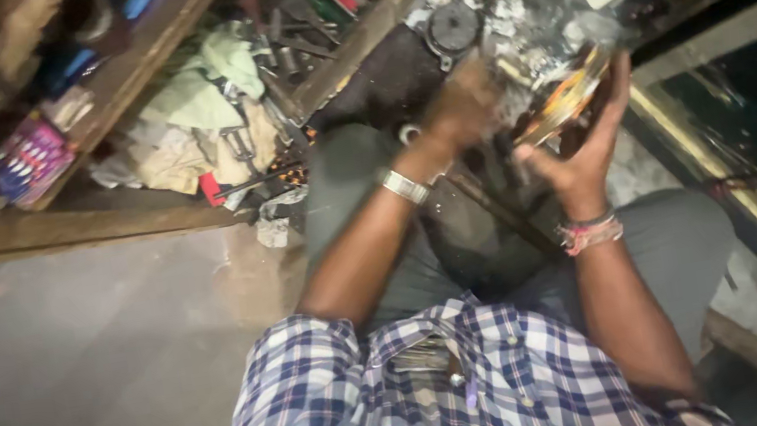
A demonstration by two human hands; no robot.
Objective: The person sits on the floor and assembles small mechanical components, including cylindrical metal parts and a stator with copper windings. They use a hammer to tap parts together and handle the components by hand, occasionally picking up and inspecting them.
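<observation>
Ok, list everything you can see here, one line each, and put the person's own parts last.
Round part: one, copper and orange windings with metal, held at upper right; blurred.
Rags: a heap, pale green and beige, among clutter upper centre.
Hand tools: several, dark metal and red, in a wooden tray at top.
Packet: one, pink and purple, on the wooden shelf at left.
Dark disc: one, black, top centre.
Wooden shelf: one, brown, left side.
Floor: grey, lower left.
Shirt: one, blue and white check, bottom centre.
Trousers: grey-green, centre.
Watch: one, silver, left wrist.
Bracelets: several, pink and silver, right wrist.
Left hand: on the round part, blurred.
Right hand: cupping the round part.
</observation>
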